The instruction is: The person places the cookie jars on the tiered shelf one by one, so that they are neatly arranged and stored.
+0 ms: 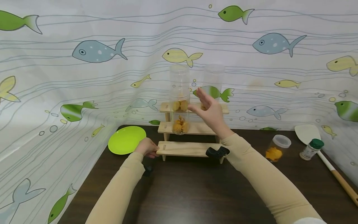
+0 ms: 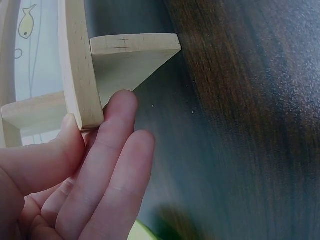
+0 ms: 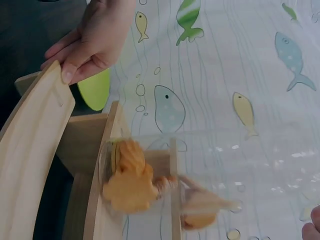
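Observation:
A stepped wooden shelf (image 1: 193, 148) with three tiers stands on the dark table. My left hand (image 1: 146, 147) pinches the left end of its lowest tier; in the left wrist view the thumb (image 2: 70, 137) lies on one side of the board and fingers reach beneath. A clear jar (image 1: 180, 123) of orange-brown cookies (image 3: 131, 185) stands on the middle tier. Behind it, another jar (image 1: 179, 74) with cookies is on the top tier. My right hand (image 1: 212, 115) is raised, fingers extended, holding nothing. It partly hides a third jar (image 1: 214, 73) on the top tier.
A lime-green plate (image 1: 126, 140) lies left of the shelf. To the right are a small cookie jar (image 1: 275, 149), a green-capped shaker bottle (image 1: 311, 150) and a white spatula (image 1: 307, 133) with a wooden handle. Behind hangs a fish-patterned sheet (image 1: 145, 28).

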The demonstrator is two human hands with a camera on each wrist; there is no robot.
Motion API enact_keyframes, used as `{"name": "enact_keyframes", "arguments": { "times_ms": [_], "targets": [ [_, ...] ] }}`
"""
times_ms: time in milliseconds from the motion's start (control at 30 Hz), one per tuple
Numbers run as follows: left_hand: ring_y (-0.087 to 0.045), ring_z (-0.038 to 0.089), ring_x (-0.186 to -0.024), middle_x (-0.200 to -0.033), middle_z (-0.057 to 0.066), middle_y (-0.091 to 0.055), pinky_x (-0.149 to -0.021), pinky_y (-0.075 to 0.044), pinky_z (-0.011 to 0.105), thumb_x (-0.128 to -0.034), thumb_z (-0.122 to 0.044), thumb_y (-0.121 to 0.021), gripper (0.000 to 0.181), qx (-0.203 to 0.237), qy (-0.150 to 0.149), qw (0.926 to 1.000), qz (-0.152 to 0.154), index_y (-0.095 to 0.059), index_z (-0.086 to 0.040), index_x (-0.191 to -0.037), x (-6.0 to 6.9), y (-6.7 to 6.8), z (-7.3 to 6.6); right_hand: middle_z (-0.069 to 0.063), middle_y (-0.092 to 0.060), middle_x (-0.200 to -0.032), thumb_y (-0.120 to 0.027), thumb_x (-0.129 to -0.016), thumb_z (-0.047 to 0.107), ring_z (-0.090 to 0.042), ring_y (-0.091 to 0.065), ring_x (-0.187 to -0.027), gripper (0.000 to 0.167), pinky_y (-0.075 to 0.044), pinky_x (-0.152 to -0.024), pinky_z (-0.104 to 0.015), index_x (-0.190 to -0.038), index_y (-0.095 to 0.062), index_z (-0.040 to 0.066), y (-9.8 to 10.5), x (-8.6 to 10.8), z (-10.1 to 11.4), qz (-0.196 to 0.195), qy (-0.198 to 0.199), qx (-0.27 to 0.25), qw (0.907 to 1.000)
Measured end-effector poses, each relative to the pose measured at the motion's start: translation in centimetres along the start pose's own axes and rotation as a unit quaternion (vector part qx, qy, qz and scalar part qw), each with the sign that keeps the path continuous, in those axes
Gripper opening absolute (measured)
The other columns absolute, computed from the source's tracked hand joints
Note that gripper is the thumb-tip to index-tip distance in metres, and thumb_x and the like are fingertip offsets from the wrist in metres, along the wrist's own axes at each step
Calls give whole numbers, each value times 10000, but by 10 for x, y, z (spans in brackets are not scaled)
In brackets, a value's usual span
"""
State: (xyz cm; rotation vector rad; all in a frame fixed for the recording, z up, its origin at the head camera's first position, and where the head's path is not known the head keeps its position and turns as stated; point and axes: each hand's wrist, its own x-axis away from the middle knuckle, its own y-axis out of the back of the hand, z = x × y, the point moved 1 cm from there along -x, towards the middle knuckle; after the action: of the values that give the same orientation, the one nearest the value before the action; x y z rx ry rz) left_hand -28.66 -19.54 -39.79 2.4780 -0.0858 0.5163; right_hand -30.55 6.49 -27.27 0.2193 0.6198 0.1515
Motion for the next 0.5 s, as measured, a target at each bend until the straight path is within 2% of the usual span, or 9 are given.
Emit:
{"name": "enact_keyframes", "arguments": {
  "times_ms": [233, 367, 500],
  "targets": [
    [-712, 308, -831, -955, 284, -682, -663, -594, 347, -922, -42, -594, 261, -40, 36, 10000, -4, -606, 161, -1087, -1, 1, 1, -25, -443, -1456, -749, -817, 140, -192, -420, -1338, 716, -389, -1062, -278, -1444, -402, 158, 35, 29, -9, 230, 110, 63, 9997],
    [-713, 303, -824, -949, 282, -683, -658, -594, 342, -924, -41, -591, 267, -16, 42, 10000, 2, -603, 167, -1091, 1, 1, 0, -50, -440, -1459, -731, -829, 92, -187, -425, -1335, 706, -371, -1072, -250, -1448, -394, 132, 56, 49, -19, 170, 217, 308, 9991],
    [-710, 312, -838, -942, 281, -684, -658, -594, 339, -927, -40, -586, 270, -77, 32, 10000, 16, -602, 172, -1094, 2, 1, -1, -106, -441, -1454, -707, -849, 74, -219, -427, -1332, 674, -387, -1044, -201, -1445, -400, 140, 79, 64, -30, 53, 49, 385, 9992]
  ]
}}
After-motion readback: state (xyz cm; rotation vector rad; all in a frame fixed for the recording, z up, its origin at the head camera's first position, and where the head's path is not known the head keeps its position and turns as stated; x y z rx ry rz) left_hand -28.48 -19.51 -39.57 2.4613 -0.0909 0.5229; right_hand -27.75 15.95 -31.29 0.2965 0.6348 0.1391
